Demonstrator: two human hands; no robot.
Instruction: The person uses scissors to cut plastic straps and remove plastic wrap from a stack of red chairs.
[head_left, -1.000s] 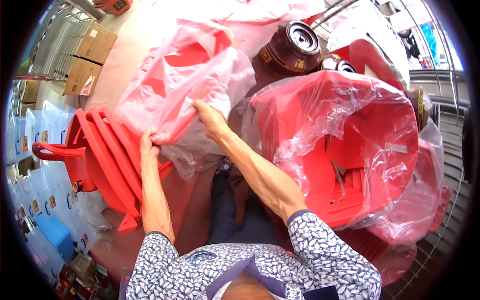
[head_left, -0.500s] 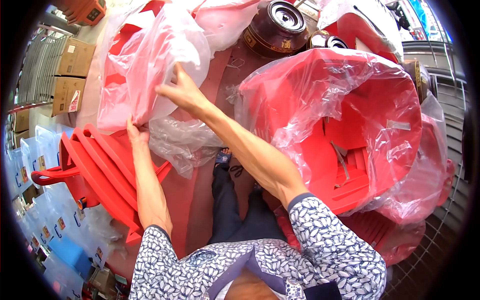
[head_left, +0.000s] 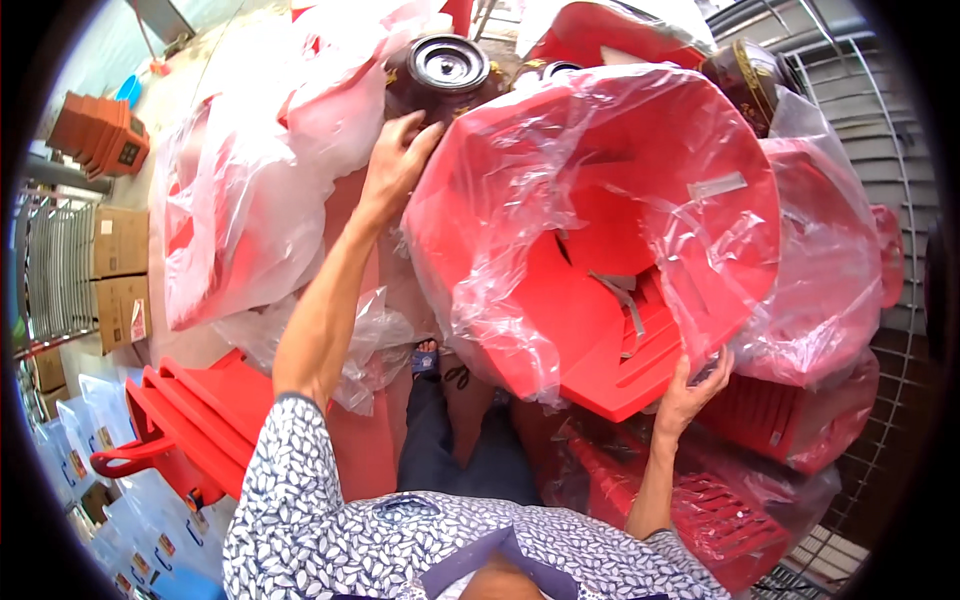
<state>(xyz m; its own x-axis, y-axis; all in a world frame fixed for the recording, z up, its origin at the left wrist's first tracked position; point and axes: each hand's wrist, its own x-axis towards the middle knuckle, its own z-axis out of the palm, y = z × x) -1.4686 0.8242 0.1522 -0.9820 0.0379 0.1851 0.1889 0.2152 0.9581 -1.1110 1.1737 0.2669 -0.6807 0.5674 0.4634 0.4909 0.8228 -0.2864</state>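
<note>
A large red plastic stack (head_left: 620,215), which looks like nested chairs wrapped in clear film, lies tilted before me with its hollow side facing up. My left hand (head_left: 397,165) is at its upper left edge, fingers apart; whether they touch the film I cannot tell. At the lower right rim, my right hand (head_left: 690,390) has its fingers spread against or just beside the film. Another red bundle in cloudy film (head_left: 250,190) lies to the left of my left hand. Below that bundle is an unwrapped stack of red plastic chairs (head_left: 190,420).
Dark brown glazed jars (head_left: 445,75) stand behind the stack. More wrapped red chairs (head_left: 700,510) sit at the lower right, beside a wire rack (head_left: 890,270). Cardboard boxes (head_left: 122,310), orange planters (head_left: 100,135) and clear plastic bins (head_left: 150,540) line the left.
My left hand has left the cloudy-film bundle and moved to the red stack's upper left edge. My right hand has swung from that bundle to the stack's lower right rim. The view has shifted.
</note>
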